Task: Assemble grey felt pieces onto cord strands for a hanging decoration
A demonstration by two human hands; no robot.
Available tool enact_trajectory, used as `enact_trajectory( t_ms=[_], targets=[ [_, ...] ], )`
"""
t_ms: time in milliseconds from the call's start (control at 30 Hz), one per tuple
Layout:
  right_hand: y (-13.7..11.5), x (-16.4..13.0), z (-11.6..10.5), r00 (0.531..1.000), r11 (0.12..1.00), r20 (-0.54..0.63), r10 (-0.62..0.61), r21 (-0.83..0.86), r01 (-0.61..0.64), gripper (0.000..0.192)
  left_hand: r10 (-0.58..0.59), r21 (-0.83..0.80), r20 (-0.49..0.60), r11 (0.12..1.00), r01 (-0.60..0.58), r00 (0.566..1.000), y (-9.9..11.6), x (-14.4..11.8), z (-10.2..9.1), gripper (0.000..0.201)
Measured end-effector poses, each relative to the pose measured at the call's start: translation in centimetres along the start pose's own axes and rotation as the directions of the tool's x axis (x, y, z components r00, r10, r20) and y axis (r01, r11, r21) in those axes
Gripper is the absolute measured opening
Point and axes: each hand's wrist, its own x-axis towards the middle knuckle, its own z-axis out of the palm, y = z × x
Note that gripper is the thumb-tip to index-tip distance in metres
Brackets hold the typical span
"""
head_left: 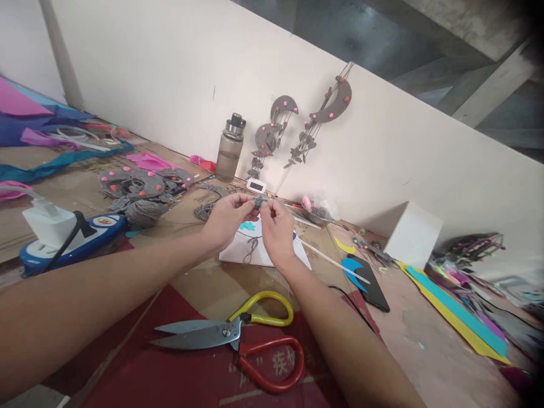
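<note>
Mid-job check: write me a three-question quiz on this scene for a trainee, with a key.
1. True or false: the scissors have two red handles.
2. Which of these overlaps the black phone? a) the water bottle; b) the blue crescent; c) the power strip
3. What do the left hand and right hand both pinch?

Key:
1. False: one yellow handle, one red handle.
2. b
3. A small dark piece.
</note>
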Motion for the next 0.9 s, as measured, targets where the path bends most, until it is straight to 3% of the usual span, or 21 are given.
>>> enact_trajectory(
  t_ms=[333,500,633,767,900],
  targets=[
    [0.11,0.11,-0.25,1.0,1.0,0.012,-0.016,-0.004,0.016,0.026,0.005,0.036,0.066,0.999,-0.007,0.998,0.19,-0.27,-0.02,0.018],
    [0.18,-0.01,-0.3,0.998,1.0,0.06,-0.011,0.013,0.011,0.027,0.027,0.137,0.026,0.99,-0.03,0.999,0.19,-0.08,-0.2,0.015],
    [0.21,-0.19,-0.2,0.995,0.998,0.103,-0.003,0.066,-0.003,0.028,-0.024,0.095,-0.046,0.995,0.029,0.999,0.24,0.27,-0.4,0.012],
    [0.16,-0.4,-0.03,0.997,0.993,0.072,0.016,0.115,-0.024,0.01,-0.043,0.033,-0.06,0.998,0.045,0.997,0.2,0.48,-0.52,0.011],
    [0.17,-0.4,-0.07,0.999,0.997,0.034,-0.025,0.074,0.022,0.008,-0.051,0.019,-0.055,0.998,0.052,0.997,0.23,0.46,-0.48,0.012]
  ],
)
